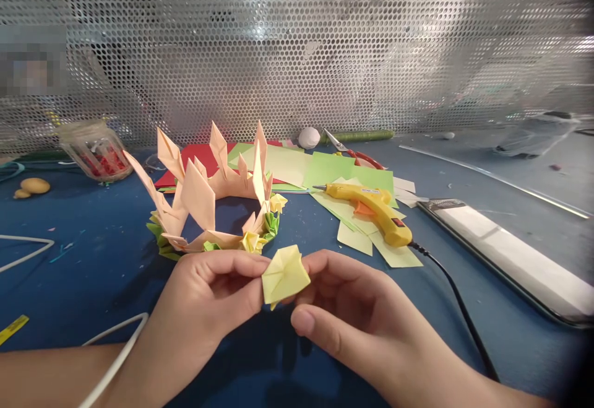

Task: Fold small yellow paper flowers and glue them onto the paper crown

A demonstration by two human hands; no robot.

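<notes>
A small folded piece of yellow paper [284,276] is pinched between the thumb and forefinger of my left hand [211,299]. My right hand [357,309] curves around its other side; the forefinger touches the paper's edge while the thumb stands apart from it. Just behind my hands is a peach folded-paper crown [198,196] with tall points, resting on the table. Yellow paper flowers [253,242] and green paper leaves [271,225] sit along its lower right rim.
Right of the crown, a yellow glue gun [366,204] lies on green paper sheets [334,169], its black cord [457,290] running forward. Beyond are red-handled scissors [355,155]. A phone [505,256] lies at right, a glass jar [95,151] at left. A white cable [116,358] crosses my left forearm. Perforated metal [278,55] stands behind.
</notes>
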